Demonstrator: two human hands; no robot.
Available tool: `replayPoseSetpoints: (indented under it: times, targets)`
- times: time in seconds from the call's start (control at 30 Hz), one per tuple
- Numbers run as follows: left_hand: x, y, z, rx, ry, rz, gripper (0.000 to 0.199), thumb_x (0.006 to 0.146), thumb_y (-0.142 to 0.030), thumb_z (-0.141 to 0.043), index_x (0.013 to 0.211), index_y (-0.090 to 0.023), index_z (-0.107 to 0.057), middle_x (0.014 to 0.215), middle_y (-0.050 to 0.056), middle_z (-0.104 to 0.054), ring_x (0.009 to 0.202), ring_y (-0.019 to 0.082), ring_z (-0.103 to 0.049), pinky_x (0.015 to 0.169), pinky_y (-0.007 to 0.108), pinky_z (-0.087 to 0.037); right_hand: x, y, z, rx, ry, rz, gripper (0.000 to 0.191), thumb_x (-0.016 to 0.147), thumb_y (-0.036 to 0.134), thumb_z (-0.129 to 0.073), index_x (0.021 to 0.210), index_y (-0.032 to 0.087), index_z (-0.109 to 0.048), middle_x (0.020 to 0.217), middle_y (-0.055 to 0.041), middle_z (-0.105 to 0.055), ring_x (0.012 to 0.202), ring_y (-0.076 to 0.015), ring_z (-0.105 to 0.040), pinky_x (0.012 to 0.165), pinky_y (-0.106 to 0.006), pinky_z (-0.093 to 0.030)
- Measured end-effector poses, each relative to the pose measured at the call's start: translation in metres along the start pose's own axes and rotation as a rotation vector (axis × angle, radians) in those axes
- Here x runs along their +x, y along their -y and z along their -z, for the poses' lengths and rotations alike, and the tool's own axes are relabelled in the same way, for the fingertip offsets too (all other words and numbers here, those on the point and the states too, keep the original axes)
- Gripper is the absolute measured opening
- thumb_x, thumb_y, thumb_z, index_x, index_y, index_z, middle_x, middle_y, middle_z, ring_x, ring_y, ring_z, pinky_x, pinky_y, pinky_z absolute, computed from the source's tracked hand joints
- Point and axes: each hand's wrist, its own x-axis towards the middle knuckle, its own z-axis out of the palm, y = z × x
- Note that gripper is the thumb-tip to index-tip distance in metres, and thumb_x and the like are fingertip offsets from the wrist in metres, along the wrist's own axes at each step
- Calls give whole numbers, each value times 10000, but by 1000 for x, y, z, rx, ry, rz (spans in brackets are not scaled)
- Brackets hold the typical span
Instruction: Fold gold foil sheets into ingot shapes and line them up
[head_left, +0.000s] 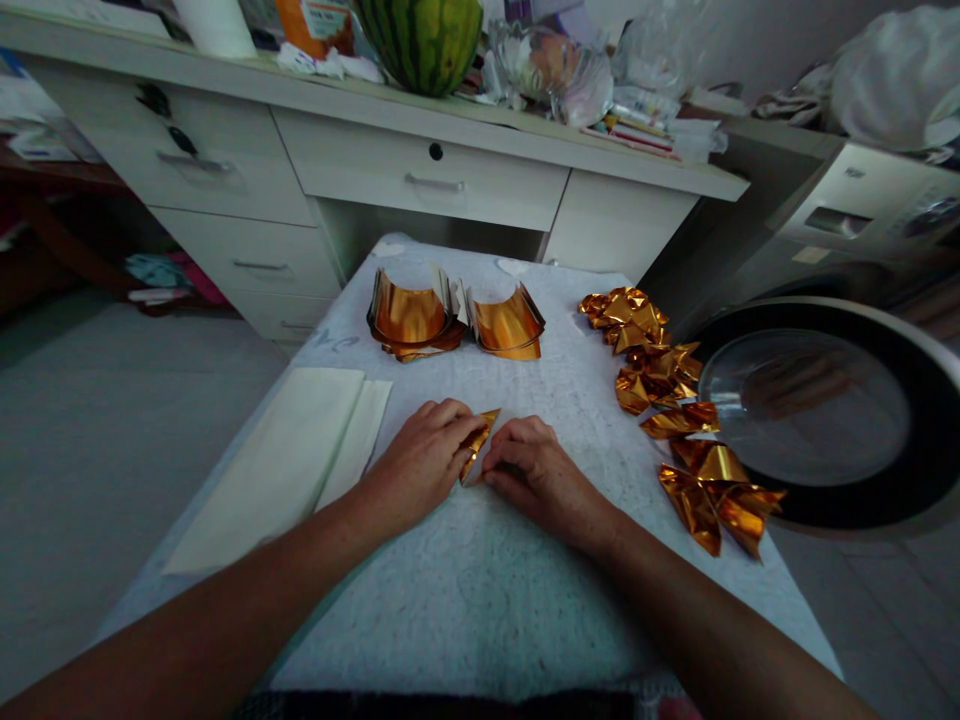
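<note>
Between my two hands, over the middle of the cloth-covered table (pixel 450 620), is a small piece of gold foil paper (pixel 478 445) with a pale side. My left hand (pixel 431 450) is closed on its left part, thumb and fingers together. My right hand (pixel 532 470) pinches its pale right edge. The hands partly hide the paper, so its full folded shape does not show. Beyond them stand two curved stacks of gold foil sheets, the left stack (pixel 409 315) and the right stack (pixel 508 325). Several folded gold foil pieces (pixel 664 375) lie in a row along the right.
White paper sheets (pixel 270 450) lie on the table's left side. A washing machine's open round door (pixel 922 430) stands beside the right edge. Behind is a white drawer cabinet (pixel 480 190) with a watermelon (pixel 420 40) and plastic bags (pixel 585 80) on top.
</note>
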Motion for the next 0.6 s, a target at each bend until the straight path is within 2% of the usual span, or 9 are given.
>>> replayPoseSetpoints:
  times: [0.2, 0.4, 0.6]
  targets:
    - [-4, -1, 6, -69, 58, 4, 432, 860, -124, -507, 1267, -260, -562, 1143, 55, -581, 1081, 236, -510, 981, 419, -435, 4, 6, -4, 0, -43, -128, 56, 844, 153, -665, 817, 202, -662, 961, -38, -605, 965, -211, -497, 860, -374, -383]
    - [-4, -2, 7, -78, 76, 13, 420, 843, -93, -502, 1232, -244, -550, 1163, 57, -563, 1095, 236, -493, 991, 420, -421, 6, 7, -10, -5, -94, -163, 95, 799, 126, -684, 747, 186, -632, 910, -34, -595, 924, -206, -493, 841, -370, -376]
    - [-6, -5, 8, -71, 56, 33, 153, 830, -76, -489, 908, -204, -520, 1005, 44, -550, 979, 224, -488, 882, 403, -442, 9, 8, -14, -9, -125, -194, 101, 772, 116, -691, 725, 185, -633, 883, -33, -590, 912, -209, -489, 838, -376, -369]
